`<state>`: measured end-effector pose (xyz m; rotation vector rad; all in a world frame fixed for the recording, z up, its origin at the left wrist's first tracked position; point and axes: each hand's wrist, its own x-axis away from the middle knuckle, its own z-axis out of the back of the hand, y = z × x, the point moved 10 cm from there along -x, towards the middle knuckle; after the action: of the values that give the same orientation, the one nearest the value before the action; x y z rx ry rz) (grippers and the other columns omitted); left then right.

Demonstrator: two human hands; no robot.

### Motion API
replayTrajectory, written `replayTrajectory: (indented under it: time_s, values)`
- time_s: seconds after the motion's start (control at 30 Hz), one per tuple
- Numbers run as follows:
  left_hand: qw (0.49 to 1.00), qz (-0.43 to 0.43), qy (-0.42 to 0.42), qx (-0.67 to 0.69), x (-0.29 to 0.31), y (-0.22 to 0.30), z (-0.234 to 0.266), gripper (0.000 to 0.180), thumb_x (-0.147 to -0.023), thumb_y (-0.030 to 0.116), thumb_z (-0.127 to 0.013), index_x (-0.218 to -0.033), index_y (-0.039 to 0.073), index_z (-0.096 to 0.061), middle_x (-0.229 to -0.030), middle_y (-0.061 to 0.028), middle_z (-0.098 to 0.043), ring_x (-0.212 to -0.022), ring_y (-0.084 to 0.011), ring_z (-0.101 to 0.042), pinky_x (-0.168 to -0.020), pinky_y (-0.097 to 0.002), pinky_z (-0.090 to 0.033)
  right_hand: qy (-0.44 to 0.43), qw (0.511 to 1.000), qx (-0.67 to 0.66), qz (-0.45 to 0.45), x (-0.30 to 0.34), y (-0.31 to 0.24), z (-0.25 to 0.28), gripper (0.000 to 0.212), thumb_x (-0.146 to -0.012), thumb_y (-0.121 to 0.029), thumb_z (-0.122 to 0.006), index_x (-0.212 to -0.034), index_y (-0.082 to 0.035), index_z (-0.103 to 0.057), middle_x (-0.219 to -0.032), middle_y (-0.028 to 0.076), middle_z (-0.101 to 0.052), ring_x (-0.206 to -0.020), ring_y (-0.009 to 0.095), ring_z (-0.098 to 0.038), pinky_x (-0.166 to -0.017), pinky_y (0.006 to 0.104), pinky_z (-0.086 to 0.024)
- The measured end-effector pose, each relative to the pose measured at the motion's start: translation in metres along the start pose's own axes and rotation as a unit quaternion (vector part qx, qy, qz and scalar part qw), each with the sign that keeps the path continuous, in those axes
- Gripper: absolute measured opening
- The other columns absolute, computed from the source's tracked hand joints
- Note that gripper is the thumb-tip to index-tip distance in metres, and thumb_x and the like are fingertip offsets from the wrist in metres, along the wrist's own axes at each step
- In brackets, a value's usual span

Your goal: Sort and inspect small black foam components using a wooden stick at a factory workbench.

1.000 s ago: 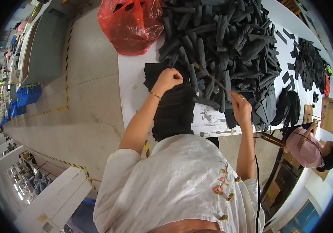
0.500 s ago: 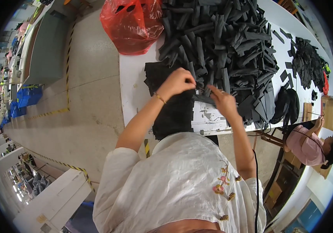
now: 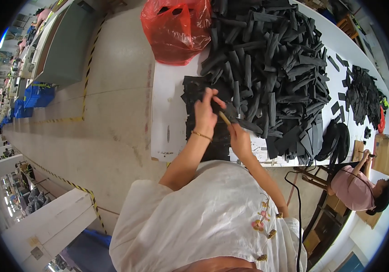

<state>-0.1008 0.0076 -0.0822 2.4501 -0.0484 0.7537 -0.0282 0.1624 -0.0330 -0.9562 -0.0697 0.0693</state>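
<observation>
My right hand (image 3: pixel 240 139) is closed on a thin pale-yellow stick-like tool (image 3: pixel 224 118), which points up toward my left hand; its far tip is lost against the dark cloth. Just left of it, my left hand (image 3: pixel 206 112) has its fingers bent together over the black pieces. Whatever it pinches cannot be made out. Both hands are above a layer of flat black fabric pieces (image 3: pixel 193 86) near the table's front left. Directly beyond and to the right rises a large heap of rolled black fabric strips (image 3: pixel 267 68).
A red plastic bag (image 3: pixel 176 36) sits at the white table's (image 3: pixel 165 113) far left. Flat dark pieces (image 3: pixel 310 136), a black bundle (image 3: pixel 335 131) and another dark pile (image 3: pixel 362 95) lie rightward. A black cable (image 3: pixel 300 213) hangs at my right. A co-worker (image 3: pixel 353 186) sits at right.
Both hands have moved nearer to my body, and the right has come leftward, closer to the left. The pale stick now shows clearly. The whole view has shifted slightly.
</observation>
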Motion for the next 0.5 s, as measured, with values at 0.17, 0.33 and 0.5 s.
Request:
replayTrajectory:
  time_s: [0.17, 0.33, 0.5]
  values:
    - [1.000, 0.005, 0.001, -0.028, 0.000, 0.001, -0.003, 0.026, -0.090, 0.027, -0.067, -0.086, 0.002, -0.063, -0.054, 0.0033, -0.045, -0.042, -0.0064, -0.038, -0.040, -0.0213, -0.028, -0.042, 0.997, 0.056, -0.029, 0.054, -0.001, 0.022, 0.011, -0.093, -0.013, -0.057, -0.090, -0.003, -0.054, -0.071, 0.025, -0.060, -0.065, 0.045, -0.059, -0.052, 0.0501, -0.044]
    - [0.998, -0.045, 0.031, -0.009, -0.021, 0.016, 0.008, 0.025, -0.091, 0.028, -0.065, -0.086, 0.004, -0.063, -0.050, 0.0046, -0.038, -0.039, -0.0054, -0.031, -0.038, -0.0217, -0.023, -0.065, 0.994, 0.091, -0.009, 0.110, 0.005, 0.052, 0.010, -0.091, -0.013, -0.059, -0.089, -0.004, -0.055, -0.064, 0.021, -0.059, -0.058, 0.040, -0.060, -0.047, 0.0467, -0.044]
    - [0.998, -0.062, 0.000, 0.014, -0.031, 0.038, -0.011, 0.029, -0.095, 0.031, -0.056, -0.085, 0.004, -0.060, -0.052, 0.0060, -0.028, -0.041, -0.0056, -0.023, -0.040, -0.0223, -0.021, -0.064, 0.994, 0.017, -0.087, 0.125, 0.006, 0.084, 0.016, -0.087, -0.013, -0.066, -0.095, -0.002, -0.057, -0.061, 0.015, -0.059, -0.048, 0.022, -0.057, -0.047, 0.0337, -0.044]
